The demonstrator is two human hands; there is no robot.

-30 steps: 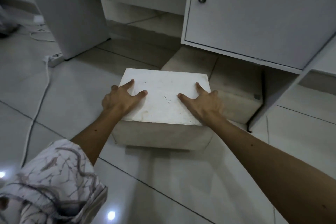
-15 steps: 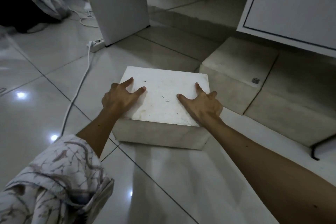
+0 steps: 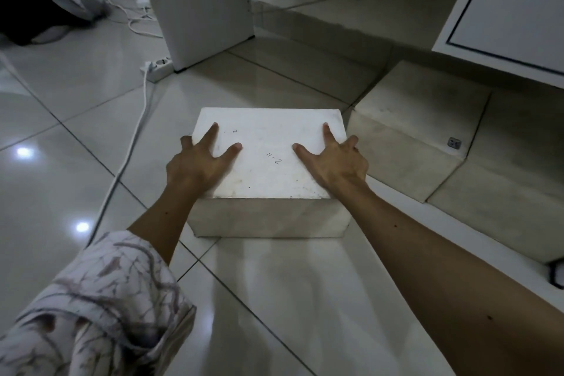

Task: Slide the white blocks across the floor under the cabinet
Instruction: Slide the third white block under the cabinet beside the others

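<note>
I see one white block point(image 3: 268, 156) in the middle of the frame, flat on the shiny floor point(image 3: 76, 107). It has "11-2" written on top. My left hand point(image 3: 198, 165) lies on its left top edge and my right hand point(image 3: 337, 165) on its right top edge. Both hands are spread flat, palms down, with some fingers hanging over the sides. They are not squeezing anything; they just press on the block, well apart from each other. I think they sit like that so I can push down and forward and make the block slide, not lift it. It looks heavy, so sliding makes sense.

To the right sits a second block point(image 3: 418, 131), partly in the shade under the cabinet point(image 3: 503, 9) at the upper right. A third block point(image 3: 500, 180) lies right beside it, lower right, touching it along one side. I think those two are lined up close so more can fit under there. My block is near the second one, and I cannot tell if their corners touch.

So I count three blocks, two hands, and one cabinet door. At the upper middle stands one white leg point(image 3: 198, 0). By its foot lies one power strip point(image 3: 157, 67), and one cord point(image 3: 134, 137) runs from it down the left of the frame. The cord is close to my left arm, so I judge I should push away from it.
</note>
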